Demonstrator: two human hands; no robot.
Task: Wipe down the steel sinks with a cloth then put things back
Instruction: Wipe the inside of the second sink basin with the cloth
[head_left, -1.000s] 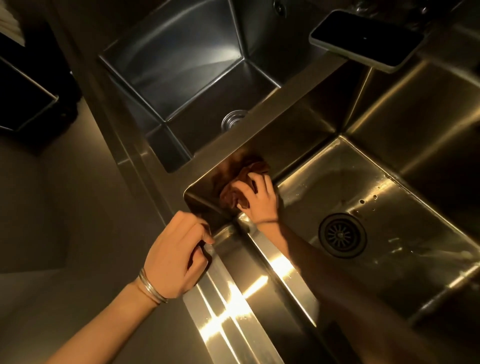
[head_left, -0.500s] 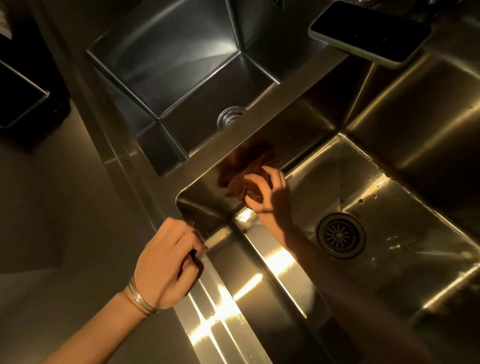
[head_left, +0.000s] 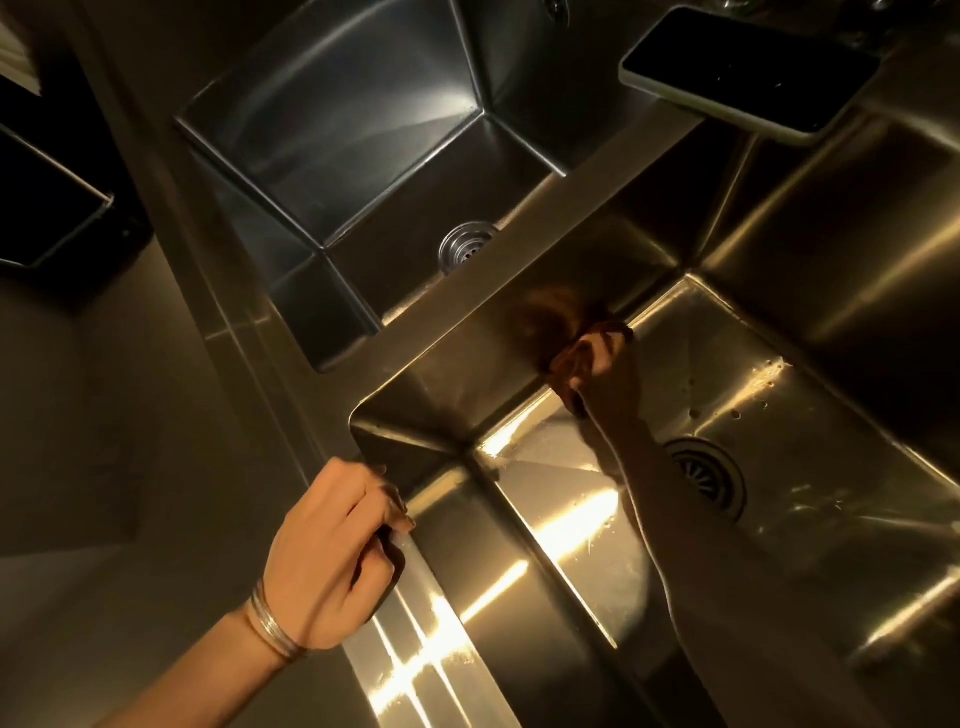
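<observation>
The right hand (head_left: 605, 371) grips a bunched brown cloth (head_left: 563, 364), pressing it against the left inner wall of the right sink (head_left: 467, 374), low near the floor. The left hand (head_left: 332, 551) curls its fingers over that sink's front rim at the corner. A phone (head_left: 748, 73) lies behind

Several thin, seemingly silver bangles (head_left: 272, 629) ring the wrist of the left hand (head_left: 332, 551); both forearms are bare.

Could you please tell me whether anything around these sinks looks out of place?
Yes: a phone lies at the far end of the divider, one edge seemingly overhanging the right sink, an odd place during wiping. Specks also dot that sink's floor.
</observation>
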